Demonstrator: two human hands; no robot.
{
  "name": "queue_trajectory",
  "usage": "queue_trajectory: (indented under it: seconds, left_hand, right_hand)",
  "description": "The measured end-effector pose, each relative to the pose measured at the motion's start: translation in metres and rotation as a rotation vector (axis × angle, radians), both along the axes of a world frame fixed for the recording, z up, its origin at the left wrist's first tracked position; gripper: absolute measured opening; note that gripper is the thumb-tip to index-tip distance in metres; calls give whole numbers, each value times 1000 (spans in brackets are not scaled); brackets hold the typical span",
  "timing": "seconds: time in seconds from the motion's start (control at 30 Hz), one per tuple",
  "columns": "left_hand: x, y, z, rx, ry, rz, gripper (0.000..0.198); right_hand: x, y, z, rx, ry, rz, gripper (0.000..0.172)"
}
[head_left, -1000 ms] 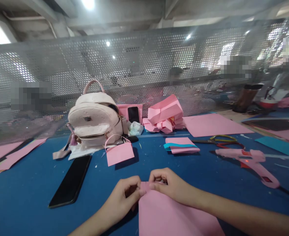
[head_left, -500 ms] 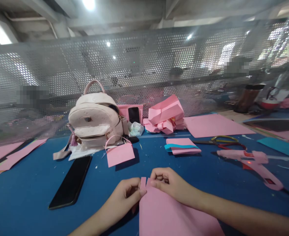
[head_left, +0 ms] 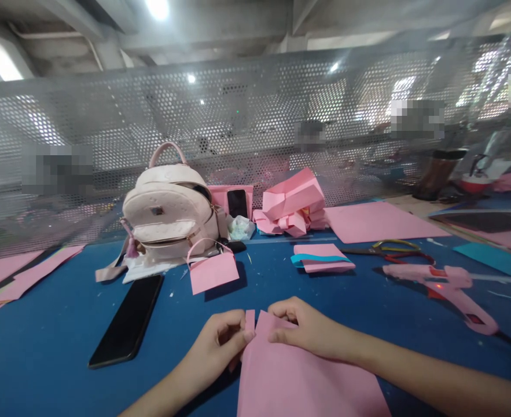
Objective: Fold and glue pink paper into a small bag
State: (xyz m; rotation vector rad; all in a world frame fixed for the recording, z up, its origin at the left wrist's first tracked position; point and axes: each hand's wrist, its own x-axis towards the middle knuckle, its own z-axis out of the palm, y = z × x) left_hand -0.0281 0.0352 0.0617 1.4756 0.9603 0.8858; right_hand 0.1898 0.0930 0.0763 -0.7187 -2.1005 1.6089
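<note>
At the bottom middle, a large sheet of pink paper [head_left: 294, 379] extends past the lower edge of the view. My left hand [head_left: 220, 341] pinches a narrow pink paper strip [head_left: 249, 320] at the sheet's upper left edge; whether the strip is joined to the sheet I cannot tell. With thumb and curled fingers, my right hand [head_left: 301, 329] grips the sheet's top edge, just right of the strip. Beyond my hands lie a small pink paper bag with a handle [head_left: 214, 273] and a folded pink paper piece [head_left: 324, 255] with a blue strip.
A pink glue gun [head_left: 448, 284] and scissors [head_left: 383, 250] lie to the right. On the left are a black phone [head_left: 127, 321] and a pale backpack [head_left: 168, 208]. Crumpled pink paper [head_left: 294, 200] sits at the back, before a perforated metal screen [head_left: 246, 124].
The pink sheet has shifted slightly left along with my left hand. The gap between the strip and the sheet's top corner looks a little wider, and my right thumb lies farther onto the sheet.
</note>
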Motion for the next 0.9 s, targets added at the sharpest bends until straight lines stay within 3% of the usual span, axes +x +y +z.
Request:
queue_trajectory:
  seconds: [0.5, 0.9]
  left_hand:
    - [-2, 4, 4, -135, -46, -108, 46]
    - [-4, 2, 0, -88, -67, -65, 43]
  right_hand:
    - [1, 2, -3, 4, 35, 2, 40]
    - [0, 0, 1, 72, -8, -49, 40]
